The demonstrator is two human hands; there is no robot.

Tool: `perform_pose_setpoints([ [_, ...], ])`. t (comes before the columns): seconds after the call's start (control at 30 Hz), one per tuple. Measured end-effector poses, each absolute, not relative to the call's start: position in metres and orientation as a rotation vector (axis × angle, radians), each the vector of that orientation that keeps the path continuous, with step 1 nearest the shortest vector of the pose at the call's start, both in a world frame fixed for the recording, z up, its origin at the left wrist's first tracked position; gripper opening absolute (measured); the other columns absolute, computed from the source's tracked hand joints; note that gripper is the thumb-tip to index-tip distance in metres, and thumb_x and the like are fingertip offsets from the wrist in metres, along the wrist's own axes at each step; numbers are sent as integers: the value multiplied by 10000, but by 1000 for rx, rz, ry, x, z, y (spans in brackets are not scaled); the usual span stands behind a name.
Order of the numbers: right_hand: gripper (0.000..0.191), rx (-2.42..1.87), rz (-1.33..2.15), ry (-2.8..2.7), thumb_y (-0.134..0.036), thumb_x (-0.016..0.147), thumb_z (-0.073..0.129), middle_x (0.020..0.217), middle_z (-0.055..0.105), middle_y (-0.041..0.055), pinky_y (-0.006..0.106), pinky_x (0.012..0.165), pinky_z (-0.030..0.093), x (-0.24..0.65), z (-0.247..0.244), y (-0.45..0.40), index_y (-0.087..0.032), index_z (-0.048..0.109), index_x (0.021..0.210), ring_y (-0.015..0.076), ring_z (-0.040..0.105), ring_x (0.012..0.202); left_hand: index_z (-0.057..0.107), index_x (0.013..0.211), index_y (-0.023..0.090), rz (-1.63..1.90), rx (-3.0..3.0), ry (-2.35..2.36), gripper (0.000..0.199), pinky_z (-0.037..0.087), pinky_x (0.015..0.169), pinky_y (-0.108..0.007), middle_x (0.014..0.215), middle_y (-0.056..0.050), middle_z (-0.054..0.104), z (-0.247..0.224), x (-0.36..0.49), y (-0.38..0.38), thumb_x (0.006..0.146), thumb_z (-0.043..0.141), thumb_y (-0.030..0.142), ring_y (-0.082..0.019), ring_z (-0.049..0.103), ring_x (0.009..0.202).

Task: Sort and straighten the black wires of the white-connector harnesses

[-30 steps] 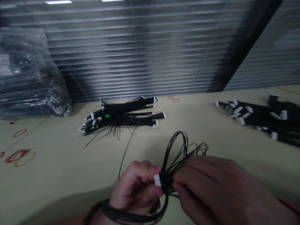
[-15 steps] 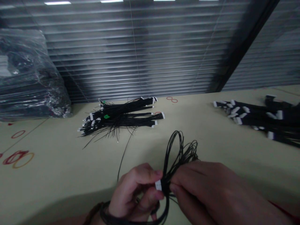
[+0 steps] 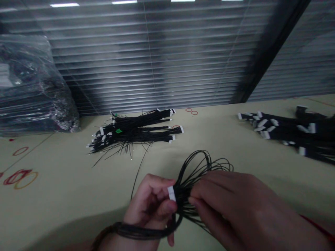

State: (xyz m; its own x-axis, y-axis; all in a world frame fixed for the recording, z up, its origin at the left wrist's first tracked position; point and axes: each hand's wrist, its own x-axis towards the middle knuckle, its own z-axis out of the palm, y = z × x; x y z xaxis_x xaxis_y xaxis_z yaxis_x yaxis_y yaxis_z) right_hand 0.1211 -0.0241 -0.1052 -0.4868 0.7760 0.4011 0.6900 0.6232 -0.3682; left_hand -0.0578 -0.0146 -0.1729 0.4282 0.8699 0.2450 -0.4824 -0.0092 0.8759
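Observation:
A black wire harness [image 3: 183,191] with a white connector [image 3: 171,193] is between my hands, low in the middle of the view. My left hand [image 3: 151,202] pinches the connector end between thumb and fingers. Part of the wire bundle [image 3: 141,233] loops back across my left wrist. Just right of the connector, my right hand [image 3: 230,205] is closed, its thumb and forefinger pinching thin black wires. Those wires fan out, some looping up beyond my right hand and some hanging below. Their far ends are hidden behind my right hand.
Behind my hands lies a pile of black wire harnesses [image 3: 133,129] with white connectors. More harnesses [image 3: 288,127] lie at the right. A clear plastic bag [image 3: 34,87] of wires stands at the left, near rubber bands [image 3: 19,177]. Window blinds [image 3: 131,55] rise along the table's back edge.
The connector has moved slightly up and left with my left hand and tilted. The wires between my hands are now fanned wider, with more strands spread below.

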Motion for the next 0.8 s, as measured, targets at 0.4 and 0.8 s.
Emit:
perform_pose_setpoints([
  [0.4,340,-941,-169,-2461,-79,942,276,766,546,10,332,705,312,117,-106,-20,-156,567,783,170,436,717,555,1067,283,1051,1049,403,166,480,415,-70,809,33,563,-174,-59,-15,928,520,198,-8,532,457],
  [0.8,67,-1065,727,-2461,-199,840,581,773,594,6,282,720,371,134,-86,-3,-149,626,831,148,514,746,527,1169,225,1035,2085,897,282,540,680,-272,872,-56,633,-147,-64,-12,890,530,182,-180,622,772],
])
